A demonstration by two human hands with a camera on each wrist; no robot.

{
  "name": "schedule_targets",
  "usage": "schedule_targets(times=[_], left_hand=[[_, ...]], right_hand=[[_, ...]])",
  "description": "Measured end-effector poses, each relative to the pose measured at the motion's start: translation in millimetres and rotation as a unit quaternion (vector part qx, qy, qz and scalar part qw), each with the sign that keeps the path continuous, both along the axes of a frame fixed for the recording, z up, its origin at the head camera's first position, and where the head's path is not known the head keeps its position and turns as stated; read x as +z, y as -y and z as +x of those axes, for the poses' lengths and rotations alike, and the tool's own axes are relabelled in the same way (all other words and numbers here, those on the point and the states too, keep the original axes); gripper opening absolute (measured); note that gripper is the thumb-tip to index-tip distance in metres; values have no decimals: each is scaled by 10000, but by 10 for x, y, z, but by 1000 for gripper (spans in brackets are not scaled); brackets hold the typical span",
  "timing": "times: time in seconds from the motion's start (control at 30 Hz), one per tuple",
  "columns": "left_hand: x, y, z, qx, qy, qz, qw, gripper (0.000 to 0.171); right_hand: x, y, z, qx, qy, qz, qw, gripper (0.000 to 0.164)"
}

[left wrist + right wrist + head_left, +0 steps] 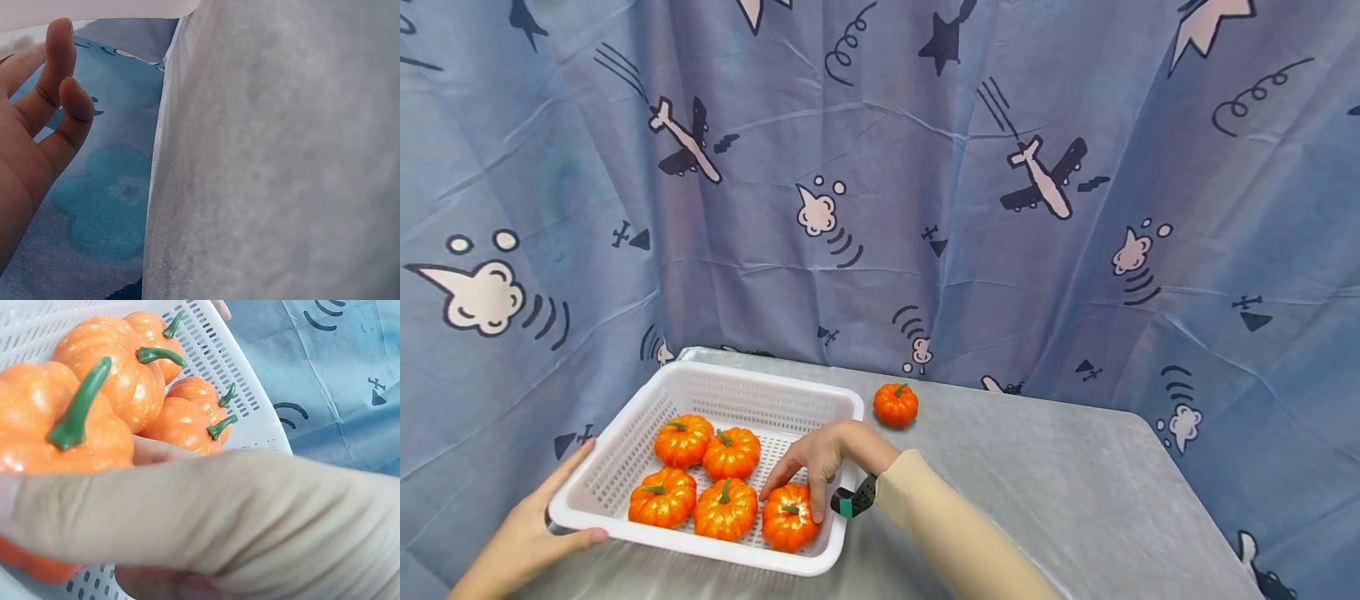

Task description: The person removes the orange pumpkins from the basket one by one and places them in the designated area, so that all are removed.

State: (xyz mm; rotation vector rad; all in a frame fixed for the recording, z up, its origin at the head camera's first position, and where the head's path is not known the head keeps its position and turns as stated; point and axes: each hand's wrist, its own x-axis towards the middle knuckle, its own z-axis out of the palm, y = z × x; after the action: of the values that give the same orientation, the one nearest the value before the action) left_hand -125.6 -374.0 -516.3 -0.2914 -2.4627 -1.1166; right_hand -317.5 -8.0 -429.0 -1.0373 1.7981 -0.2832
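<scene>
A white plastic basket (715, 546) with slotted walls stands at the table's left side, several small orange pumpkins with green stems inside it. My left hand (535, 533) grips the basket's front left corner, thumb over the front rim; in the left wrist view its fingers (61, 53) bend up beside the basket's underside. Reaching over the right wall, my right hand (820, 462) holds the front right pumpkin (786, 523) between thumb and fingers. In the right wrist view the thumb (94, 515) lies across that pumpkin (37, 431), hiding its lower part.
Another small pumpkin (895, 406) sits on the grey table (1045, 475), outside the basket beyond its right back corner. A blue patterned curtain (880, 208) hangs behind and along both sides. A dark wrist strap (853, 498) with a green patch is on the right wrist.
</scene>
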Motion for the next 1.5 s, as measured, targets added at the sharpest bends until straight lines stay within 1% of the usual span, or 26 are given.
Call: schedule_targets(times=[0.13,0.23,0.3,0.53,0.63,0.87,1.0,1.27,1.4,1.5], left_hand=[[-2,1,-3,-34,-20,17,10000,121],[2,-2,-1,-38,-8,14,10000,120],[7,-6,0,-41,-9,13,10000,120],[15,-19,-12,-78,-17,48,10000,120],[10,-17,-14,-77,9,62,10000,120],[4,1,-10,-104,51,68,9999,119],[9,3,-9,-24,164,0,9999,120],[7,-16,1,26,107,44,9999,120],[-9,-11,1,80,58,11,10000,120],[-20,1,-3,131,102,-28,9999,120]], right_hand=[[-19,-9,1,-50,148,-21,9999,85],[-37,-13,0,33,82,-103,9999,85],[-42,-17,7,14,47,-125,9999,84],[-33,-28,30,-373,52,-139,9992,71],[-33,-36,32,-465,-64,-226,9986,65],[-2,-60,38,-317,-608,-541,9962,62],[42,-65,46,-220,-674,-883,9936,62],[158,-132,57,-100,-1057,-1722,9793,63],[217,-192,87,-198,-1139,-2058,9717,63],[254,-251,114,-319,-1322,-2317,9632,61]])
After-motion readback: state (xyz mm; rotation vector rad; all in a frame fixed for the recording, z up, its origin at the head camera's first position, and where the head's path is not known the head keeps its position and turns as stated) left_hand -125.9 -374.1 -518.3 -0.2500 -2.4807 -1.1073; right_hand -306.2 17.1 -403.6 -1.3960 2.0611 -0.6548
